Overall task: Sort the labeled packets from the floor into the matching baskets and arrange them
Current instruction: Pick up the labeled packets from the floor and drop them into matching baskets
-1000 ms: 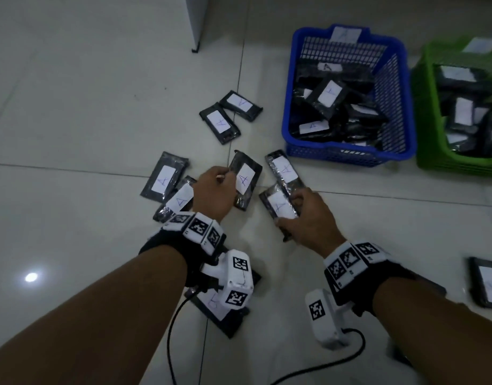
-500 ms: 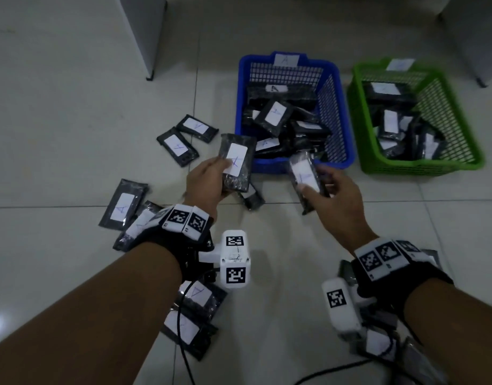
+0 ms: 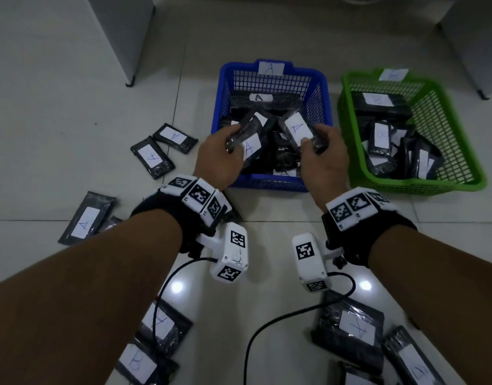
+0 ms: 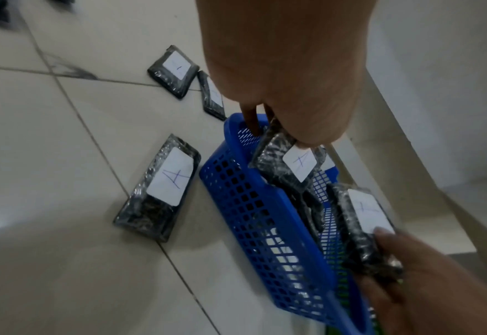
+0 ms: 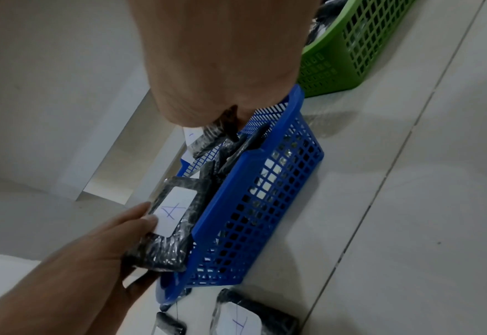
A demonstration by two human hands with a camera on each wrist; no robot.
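- Packets fill both my hands: my left hand point(image 3: 221, 157) grips one packet marked A point(image 3: 246, 140), my right hand point(image 3: 324, 154) grips another A packet point(image 3: 297, 129).
- I hold both over the near half of the blue basket point(image 3: 270, 184), whose far rim carries an A tag.
- The green basket point(image 3: 417, 187) stands just right of it, with packets inside.
- Loose A packets point(image 3: 161, 147) lie on the floor point(image 3: 59, 120) to the left; more, one marked B point(image 3: 136, 362), lie near my forearms.

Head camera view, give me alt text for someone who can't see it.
Both hands, left hand and right hand, each hold an A-labelled black packet over the blue basket marked A. A green basket sits right; more packets lie on the tiled floor.
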